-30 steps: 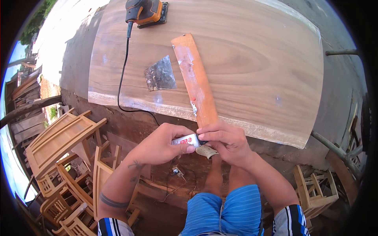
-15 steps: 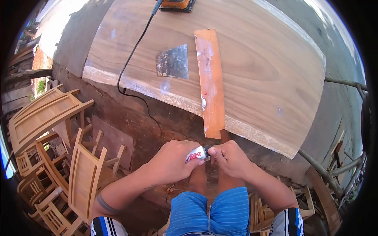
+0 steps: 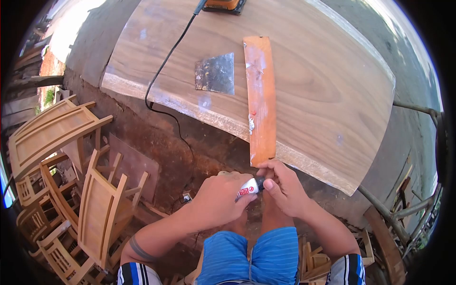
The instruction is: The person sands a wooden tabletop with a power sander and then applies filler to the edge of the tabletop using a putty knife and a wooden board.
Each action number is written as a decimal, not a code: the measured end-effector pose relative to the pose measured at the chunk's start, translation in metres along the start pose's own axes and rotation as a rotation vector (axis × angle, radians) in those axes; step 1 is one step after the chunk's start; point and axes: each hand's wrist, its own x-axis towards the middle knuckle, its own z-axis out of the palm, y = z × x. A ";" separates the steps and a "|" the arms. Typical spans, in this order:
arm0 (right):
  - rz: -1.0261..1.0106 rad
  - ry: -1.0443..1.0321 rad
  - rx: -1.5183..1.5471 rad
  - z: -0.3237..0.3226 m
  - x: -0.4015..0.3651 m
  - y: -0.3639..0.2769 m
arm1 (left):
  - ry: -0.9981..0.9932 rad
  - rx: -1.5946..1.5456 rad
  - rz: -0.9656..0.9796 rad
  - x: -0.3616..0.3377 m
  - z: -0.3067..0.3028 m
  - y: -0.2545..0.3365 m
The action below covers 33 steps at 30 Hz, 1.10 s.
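Observation:
My left hand (image 3: 221,194) is wrapped round a small white bottle (image 3: 248,189) with red print and a black cap (image 3: 260,183) pointing right. My right hand (image 3: 284,187) is beside the cap, its thumb tip close to the cap's end and its index finger stretched out above it. Thumb and index finger are apart. Just beyond my hands, an orange strip of board (image 3: 261,102) with whitish smears lies across the wooden slab (image 3: 318,90), its near end sticking out past the slab's edge. A dark-stained metal scraper plate (image 3: 215,73) rests left of the strip.
An orange and black power tool (image 3: 224,4) sits at the slab's far edge, its black cord (image 3: 164,64) running over the slab and down to the floor. Wooden chairs (image 3: 102,204) are piled at the left. More wooden pieces (image 3: 313,261) and poles (image 3: 394,216) are at the right.
My right hand has loosened from its pinch on the cap and spread thumb and index finger. The bottle and both hands have shifted slightly right in view, as has the slab.

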 end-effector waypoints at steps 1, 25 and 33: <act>-0.161 0.121 -0.018 0.010 0.002 -0.006 | -0.117 -0.244 -0.175 0.003 -0.010 0.001; -0.397 0.142 -0.161 -0.007 0.001 0.015 | -0.307 -0.593 -0.324 0.021 -0.007 0.012; 0.184 0.205 0.202 -0.015 -0.001 0.020 | -0.048 0.014 0.180 0.045 0.014 0.017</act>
